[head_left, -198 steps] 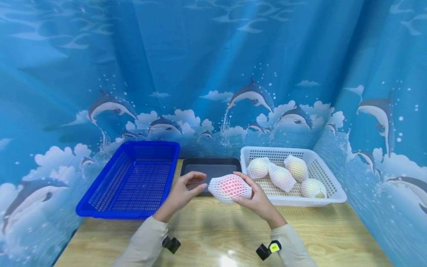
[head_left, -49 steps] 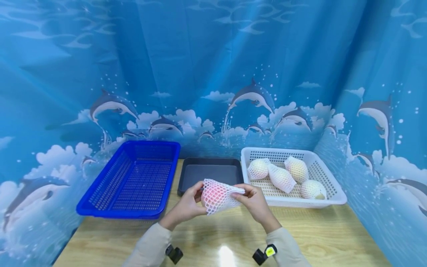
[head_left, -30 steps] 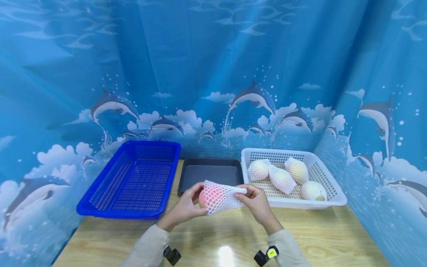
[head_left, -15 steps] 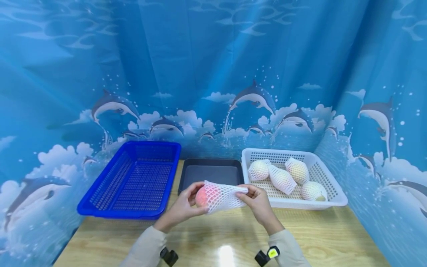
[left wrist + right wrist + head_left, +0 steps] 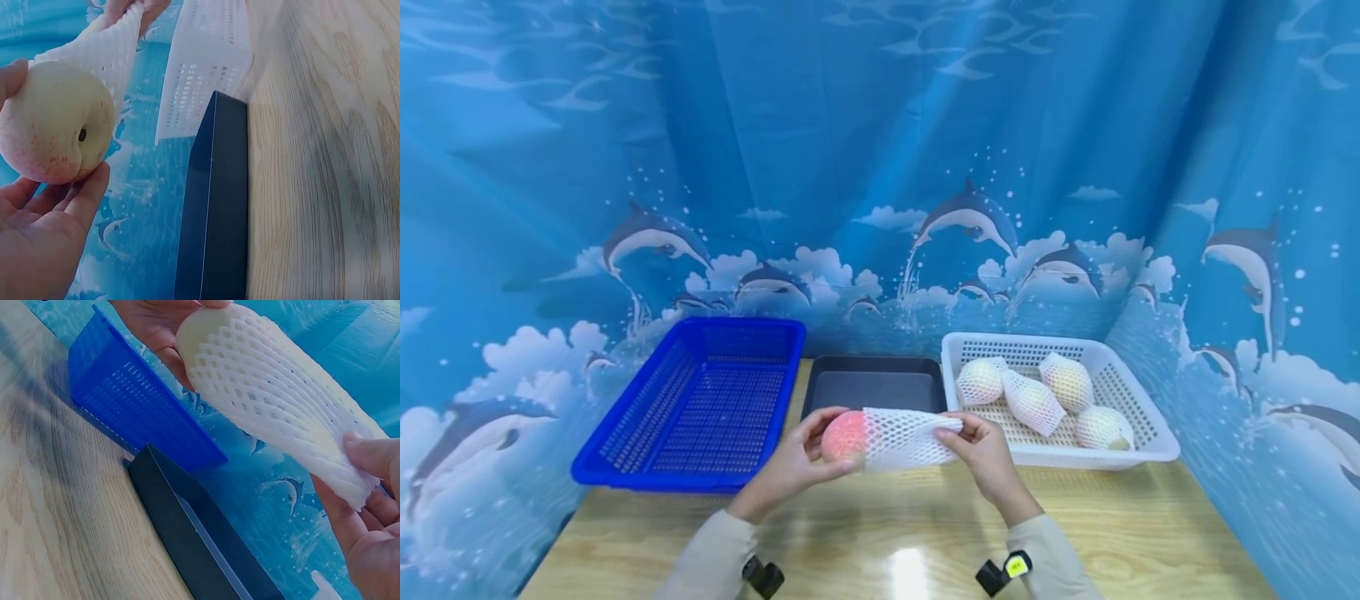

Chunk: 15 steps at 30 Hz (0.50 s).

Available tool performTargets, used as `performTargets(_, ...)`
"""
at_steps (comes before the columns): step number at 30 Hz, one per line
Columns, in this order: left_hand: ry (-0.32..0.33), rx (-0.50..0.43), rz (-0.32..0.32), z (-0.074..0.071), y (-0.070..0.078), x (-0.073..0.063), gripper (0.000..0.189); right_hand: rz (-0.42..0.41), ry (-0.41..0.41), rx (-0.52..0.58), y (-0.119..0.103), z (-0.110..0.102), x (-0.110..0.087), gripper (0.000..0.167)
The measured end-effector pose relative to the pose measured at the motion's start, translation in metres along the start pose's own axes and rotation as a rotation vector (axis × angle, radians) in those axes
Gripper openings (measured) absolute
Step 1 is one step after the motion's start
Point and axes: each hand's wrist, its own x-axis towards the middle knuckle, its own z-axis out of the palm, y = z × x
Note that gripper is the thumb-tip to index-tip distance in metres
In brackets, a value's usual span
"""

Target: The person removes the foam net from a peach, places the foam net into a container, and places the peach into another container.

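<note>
My left hand [image 5: 796, 460] grips a pink and cream peach [image 5: 844, 437] between thumb and fingers, above the table's front half. In the left wrist view the peach [image 5: 59, 125] shows its stem hollow and is bare on the near side. A white foam fruit net [image 5: 906, 437] still covers the peach's right part and stretches off to the right. My right hand [image 5: 988, 462] pinches the far, gathered end of that net; in the right wrist view the thumb presses on the net [image 5: 269, 387] near its narrow end.
A blue plastic basket [image 5: 688, 479] stands at the left with nothing in it. Behind the hands lies a dark shallow tray [image 5: 876, 387]. The white basket [image 5: 1037, 454] at the right holds several net-wrapped fruits [image 5: 1033, 400]. A dolphin-print curtain [image 5: 880, 167] hangs behind the wooden table [image 5: 850, 542].
The net, earlier round the whole peach, has slid rightward off its left part, baring more pink skin. My left hand has moved left with the peach; my right hand has shifted slightly right.
</note>
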Motion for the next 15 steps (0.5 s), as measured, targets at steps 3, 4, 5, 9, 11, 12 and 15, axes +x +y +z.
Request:
performTargets(3, 0.028, 0.009, 0.007, -0.006, -0.003, -0.002, 0.076, 0.005, 0.029, -0.002, 0.001, -0.002, 0.001, 0.022)
performTargets(4, 0.034, 0.014, 0.015, -0.009, -0.004, -0.003, 0.075, 0.014, 0.04, -0.002, 0.001, -0.002, 0.002, 0.022)
performTargets(5, 0.041, 0.014, 0.029, -0.011, -0.005, -0.003, 0.074, 0.022, 0.053, 0.0, 0.001, -0.003, 0.002, 0.021)
performTargets(9, 0.07, 0.026, 0.045, -0.018, -0.009, -0.006, 0.073, 0.08, 0.095, 0.028, 0.002, -0.004, 0.004, 0.02)
performTargets(11, 0.087, 0.031, 0.025, -0.021, -0.01, -0.007, 0.075, 0.108, 0.113, 0.042, 0.003, -0.005, 0.004, 0.021)
performTargets(12, 0.094, 0.04, 0.009, -0.022, -0.01, -0.008, 0.075, 0.121, 0.121, 0.046, 0.003, -0.005, 0.005, 0.022)
performTargets(15, 0.107, 0.045, 0.001, -0.026, -0.012, -0.011, 0.075, 0.145, 0.148, 0.032, 0.004, -0.005, 0.007, 0.025)
